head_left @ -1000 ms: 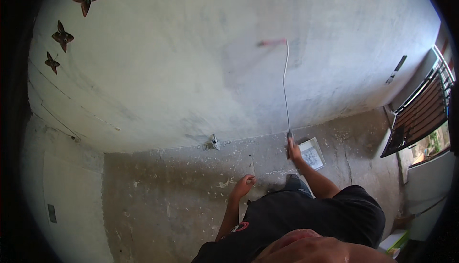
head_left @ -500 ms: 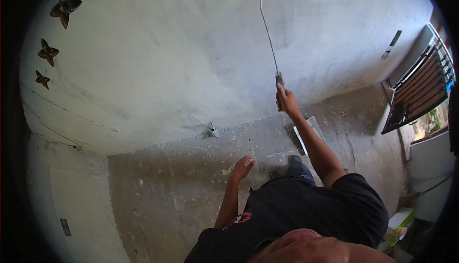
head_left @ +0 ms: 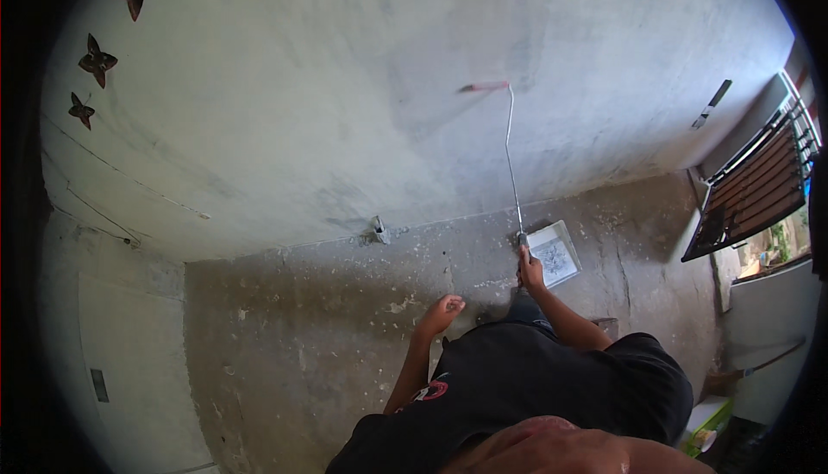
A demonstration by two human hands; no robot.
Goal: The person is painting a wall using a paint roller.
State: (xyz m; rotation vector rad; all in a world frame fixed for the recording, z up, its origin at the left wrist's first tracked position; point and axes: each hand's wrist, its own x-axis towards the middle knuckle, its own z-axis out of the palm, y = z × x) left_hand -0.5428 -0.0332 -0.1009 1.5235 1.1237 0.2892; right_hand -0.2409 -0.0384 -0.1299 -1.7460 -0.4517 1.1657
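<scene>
My right hand (head_left: 530, 269) is closed round the handle of a paint roller (head_left: 489, 87). From the fist a long, thin, bent metal rod runs up to the narrow pinkish roller head, which lies at the pale wall (head_left: 345, 112). Just right of that hand, a white paint tray (head_left: 562, 277) with greyish-white paint marks inside sits on the floor. My left hand (head_left: 441, 314) hangs lower and to the left, over the floor, loosely curled with its fingers a little apart and nothing visible in it.
A small box (head_left: 380, 231) sticks out low on the wall. Star-shaped ornaments (head_left: 97, 61) hang at the left. On the right stands a barred window shutter (head_left: 750, 182), with a broom (head_left: 759, 360) below it. Paint flecks dot the concrete floor (head_left: 293, 345).
My right hand has come down and nearer my body, drawing the roller down the wall so its head now shows. More of the tray is visible. My left hand has shifted slightly.
</scene>
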